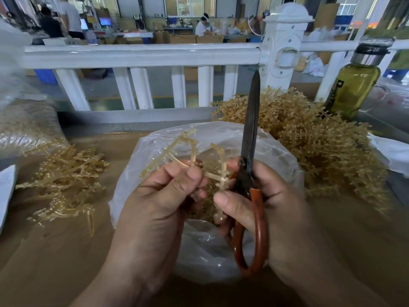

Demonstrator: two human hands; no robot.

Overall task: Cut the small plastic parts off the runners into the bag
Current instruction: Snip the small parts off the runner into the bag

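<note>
My left hand (163, 196) pinches a pale yellow plastic runner (177, 149) whose branches stick up over the clear plastic bag (221, 251). My right hand (265, 193) grips dark scissors (250, 138) with red-brown handles; the blades are together and point straight up. The right thumb also touches a stem of the runner beside the left fingers. Small cut parts lie inside the bag, mostly hidden behind my hands.
A big heap of uncut runners (321, 147) lies at the right, a smaller pile (66, 180) at the left. A bottle of yellow-green liquid (354, 85) stands at the back right. A white railing (141, 56) runs behind the brown table (55, 262). A filled clear bag (26, 125) sits far left.
</note>
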